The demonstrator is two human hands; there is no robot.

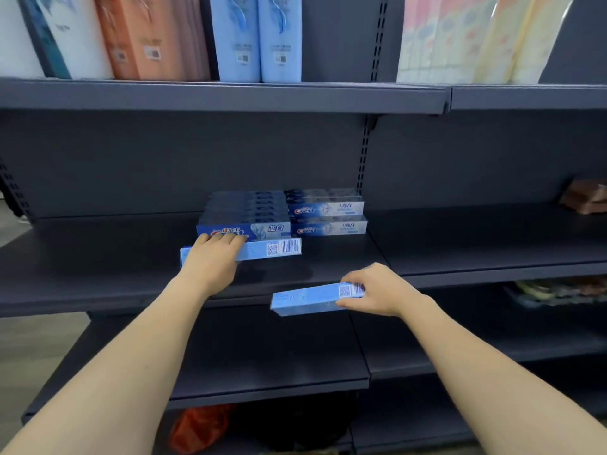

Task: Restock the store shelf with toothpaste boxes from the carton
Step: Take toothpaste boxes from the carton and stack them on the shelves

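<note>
On the dark middle shelf (98, 257) stands a row of several blue toothpaste boxes (246, 211), with two paler boxes (328, 210) stacked to their right. My left hand (213, 254) grips a light blue toothpaste box (272, 249) lying on the shelf just in front of that row, barcode end to the right. My right hand (377, 292) holds a second light blue box (308, 300) by its right end, in the air just before the shelf's front edge. No carton is in view.
The upper shelf (230, 96) carries tall packs in white, orange and light blue, with pastel packs at the right. A brown item (584, 198) lies at the far right of the middle shelf. Lower shelves hold an orange bag (200, 428) and patterned goods (558, 290).
</note>
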